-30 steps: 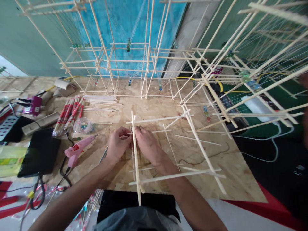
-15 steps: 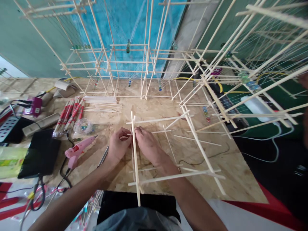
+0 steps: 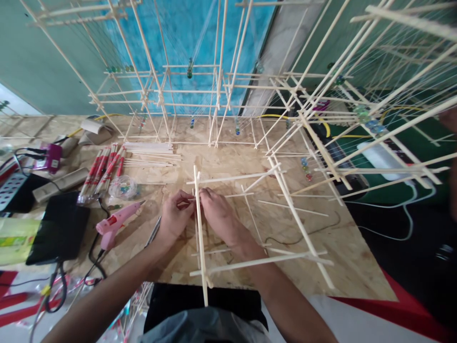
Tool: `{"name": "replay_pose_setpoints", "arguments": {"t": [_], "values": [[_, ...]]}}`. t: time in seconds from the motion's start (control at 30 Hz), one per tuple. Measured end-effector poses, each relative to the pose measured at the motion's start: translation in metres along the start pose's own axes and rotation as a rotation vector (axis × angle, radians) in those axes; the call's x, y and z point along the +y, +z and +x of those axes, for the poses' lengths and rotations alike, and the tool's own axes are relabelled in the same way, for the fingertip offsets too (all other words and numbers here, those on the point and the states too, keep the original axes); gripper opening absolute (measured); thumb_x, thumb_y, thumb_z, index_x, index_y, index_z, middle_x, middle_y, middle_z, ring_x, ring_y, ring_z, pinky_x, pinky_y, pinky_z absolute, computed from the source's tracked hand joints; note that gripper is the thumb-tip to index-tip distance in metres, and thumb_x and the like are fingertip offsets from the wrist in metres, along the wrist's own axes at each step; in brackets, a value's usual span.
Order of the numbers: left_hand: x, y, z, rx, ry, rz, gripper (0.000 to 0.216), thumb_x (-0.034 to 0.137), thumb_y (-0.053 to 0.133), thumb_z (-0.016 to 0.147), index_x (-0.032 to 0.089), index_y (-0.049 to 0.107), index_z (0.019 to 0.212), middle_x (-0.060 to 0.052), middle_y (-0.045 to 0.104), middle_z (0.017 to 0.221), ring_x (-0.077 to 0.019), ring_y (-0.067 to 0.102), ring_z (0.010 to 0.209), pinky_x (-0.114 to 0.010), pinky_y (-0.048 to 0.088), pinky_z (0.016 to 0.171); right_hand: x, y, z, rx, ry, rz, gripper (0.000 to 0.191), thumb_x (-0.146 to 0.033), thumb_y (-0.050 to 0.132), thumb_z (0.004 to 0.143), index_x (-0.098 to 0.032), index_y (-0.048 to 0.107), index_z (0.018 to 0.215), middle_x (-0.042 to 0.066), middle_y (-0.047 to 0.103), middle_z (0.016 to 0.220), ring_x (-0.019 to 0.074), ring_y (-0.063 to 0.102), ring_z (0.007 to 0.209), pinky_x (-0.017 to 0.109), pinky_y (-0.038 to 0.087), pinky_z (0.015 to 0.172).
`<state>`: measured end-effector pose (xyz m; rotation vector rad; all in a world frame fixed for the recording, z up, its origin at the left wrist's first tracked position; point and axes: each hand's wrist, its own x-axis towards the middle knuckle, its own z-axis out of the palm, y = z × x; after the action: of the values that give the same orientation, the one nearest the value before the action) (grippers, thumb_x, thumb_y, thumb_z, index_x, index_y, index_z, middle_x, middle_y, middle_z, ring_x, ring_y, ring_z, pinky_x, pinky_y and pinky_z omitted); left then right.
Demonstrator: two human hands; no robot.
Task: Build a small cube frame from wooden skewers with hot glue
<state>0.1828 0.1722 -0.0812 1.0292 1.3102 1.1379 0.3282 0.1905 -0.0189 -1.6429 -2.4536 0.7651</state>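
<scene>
A person bends over an open stick frame [image 3: 200, 238] at the near edge of a chipboard table [image 3: 350, 267], its closest bar jutting past the front edge in this view. Pale and bare, the frame is made of straight sticks whose ends overshoot at the corners, with thicker bars above and thinner sticks lower down. The left hand [image 3: 176, 212] and right hand [image 3: 218, 212] meet on either side of that left-hand bar, fingers drawn in narrow; whether they grip a small piece is hidden. The work appears to be fitting or fixing a thin part at this bar, and the next move seems to call for steady fingertips that keep the joint aligned without jarring the frame. To the left, within easy reach, a pink glue gun [image 3: 116, 224] lies on its side. Beyond it rest red-wrapped stick bundles [image 3: 104, 169] and a coil of clear line [image 3: 123, 187]. Behind, a taller stick structure [image 3: 144, 100] rises before a blue panel [image 3: 178, 19], with green marbles [image 3: 190, 68] hanging in it.
</scene>
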Motion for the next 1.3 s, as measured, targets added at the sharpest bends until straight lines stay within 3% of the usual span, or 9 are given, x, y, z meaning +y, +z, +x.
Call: {"name": "replay_pose_setpoints", "arguments": {"t": [0.33,0.5,0.77,0.97,1.3], "values": [[0.003,-0.005,0.002,-0.04,-0.017,-0.038,0.031,0.047,0.076,0.081,0.017,0.069,0.086,-0.004,0.075,0.077,-0.0181,0.071,0.069,-0.027,0.056,0.064,0.005,0.008,0.004,0.05,0.001,0.06,0.029,-0.014,0.042,0.105,-0.014,0.063,0.124,0.015,0.07,0.126,0.0227,0.069,0.111,0.031,0.051,0.097],[0.01,-0.007,0.003,-0.056,0.013,0.023,0.028,0.044,0.078,0.079,0.017,0.071,0.086,-0.004,0.074,0.075,-0.018,0.07,0.068,-0.026,0.055,0.063,0.002,0.007,0.004,0.06,0.033,0.059,0.028,-0.014,0.044,0.103,-0.014,0.064,0.123,0.014,0.07,0.125,0.0225,0.068,0.114,0.03,0.05,0.1],[0.012,-0.018,0.005,-0.074,0.048,0.12,0.027,0.04,0.077,0.078,0.017,0.077,0.093,-0.008,0.081,0.092,-0.0246,0.076,0.084,-0.032,0.06,0.076,-0.002,0.001,0.001,0.032,0.025,0.001,0.031,-0.008,0.041,0.103,-0.012,0.062,0.126,0.015,0.07,0.127,0.022,0.069,0.114,0.028,0.051,0.099],[0.007,-0.022,0.006,-0.108,0.07,0.158,0.025,0.036,0.077,0.076,0.019,0.079,0.094,-0.008,0.082,0.094,-0.0248,0.078,0.084,-0.035,0.062,0.082,-0.008,-0.005,-0.001,0.013,0.021,-0.068,0.034,-0.005,0.039,0.103,-0.011,0.06,0.128,0.016,0.07,0.125,0.0223,0.071,0.108,0.029,0.054,0.093],[0.018,-0.024,0.007,-0.014,0.228,0.356,0.015,0.022,0.075,0.072,0.026,0.084,0.084,-0.006,0.082,0.09,-0.0261,0.075,0.086,-0.037,0.058,0.086,-0.005,-0.002,0.001,0.034,-0.008,-0.075,0.037,-0.004,0.035,0.102,-0.009,0.061,0.127,0.018,0.071,0.12,0.0238,0.071,0.103,0.033,0.055,0.09]]}}
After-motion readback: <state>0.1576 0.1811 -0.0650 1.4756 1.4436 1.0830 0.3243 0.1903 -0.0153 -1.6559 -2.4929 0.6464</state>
